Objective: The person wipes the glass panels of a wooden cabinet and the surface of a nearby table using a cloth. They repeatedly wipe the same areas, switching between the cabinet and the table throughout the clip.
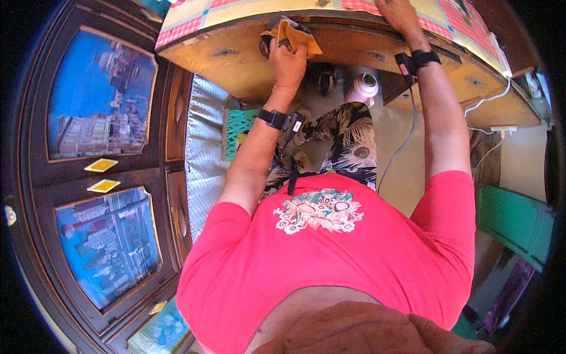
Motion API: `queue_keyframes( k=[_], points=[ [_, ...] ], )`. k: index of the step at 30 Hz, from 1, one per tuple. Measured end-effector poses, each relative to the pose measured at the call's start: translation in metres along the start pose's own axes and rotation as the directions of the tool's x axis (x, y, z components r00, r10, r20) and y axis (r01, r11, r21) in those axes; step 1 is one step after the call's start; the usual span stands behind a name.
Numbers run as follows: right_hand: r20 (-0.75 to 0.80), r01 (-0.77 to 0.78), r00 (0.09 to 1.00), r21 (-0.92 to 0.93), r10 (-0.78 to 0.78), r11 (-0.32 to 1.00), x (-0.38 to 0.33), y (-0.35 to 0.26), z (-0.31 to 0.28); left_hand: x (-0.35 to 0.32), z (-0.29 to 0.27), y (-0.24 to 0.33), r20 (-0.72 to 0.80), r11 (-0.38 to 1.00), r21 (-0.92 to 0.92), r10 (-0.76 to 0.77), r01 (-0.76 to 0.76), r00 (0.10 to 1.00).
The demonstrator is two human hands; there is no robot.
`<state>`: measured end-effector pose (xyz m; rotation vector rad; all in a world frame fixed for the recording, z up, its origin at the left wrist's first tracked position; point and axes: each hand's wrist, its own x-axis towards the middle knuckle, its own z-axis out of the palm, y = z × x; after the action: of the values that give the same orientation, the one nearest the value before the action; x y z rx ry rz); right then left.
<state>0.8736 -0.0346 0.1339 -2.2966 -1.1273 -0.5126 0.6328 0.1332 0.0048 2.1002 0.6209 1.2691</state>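
Hands apart: left hand [288, 66] clasps cloth [292, 33] at table [218, 62] front, seemingly for firm contact; right hand [402, 16], partly cropped, grip undetermined, lies over top edge, presumably bracing.

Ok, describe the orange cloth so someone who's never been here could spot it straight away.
Find the wooden table at the top of the picture. At its near edge, left of centre, the left hand grips the orange cloth. It is bunched up and vivid orange, unlike the broad, red-checked cover spread on top.
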Motion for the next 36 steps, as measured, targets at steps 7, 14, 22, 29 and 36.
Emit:
queue_keyframes(
  k=[7,14,22,29,36],
  points=[
    [-0.108,0.058,0.992,0.005,-0.058,0.998,0.000,0.010,0.011,-0.047,0.046,-0.020,0.383,0.970,0.181,0.081,-0.161,0.920],
    [-0.342,0.068,0.940,0.137,-0.018,0.988,-0.005,0.013,0.021,-0.026,0.046,0.008,0.335,0.998,0.023,0.054,-0.065,0.941],
    [-0.461,0.208,0.887,0.368,-0.016,0.906,-0.026,0.019,0.029,0.022,0.052,0.088,0.464,0.973,-0.223,0.058,0.053,0.884],
    [-0.490,0.197,0.871,0.291,-0.031,0.936,-0.135,-0.032,0.060,-0.002,0.075,0.047,0.594,0.988,-0.131,0.015,0.078,0.805],
    [-0.139,-0.197,0.942,0.512,0.306,0.836,-0.205,-0.045,0.104,-0.046,0.067,-0.007,0.745,0.880,-0.118,-0.227,0.459,0.627]
  ],
)
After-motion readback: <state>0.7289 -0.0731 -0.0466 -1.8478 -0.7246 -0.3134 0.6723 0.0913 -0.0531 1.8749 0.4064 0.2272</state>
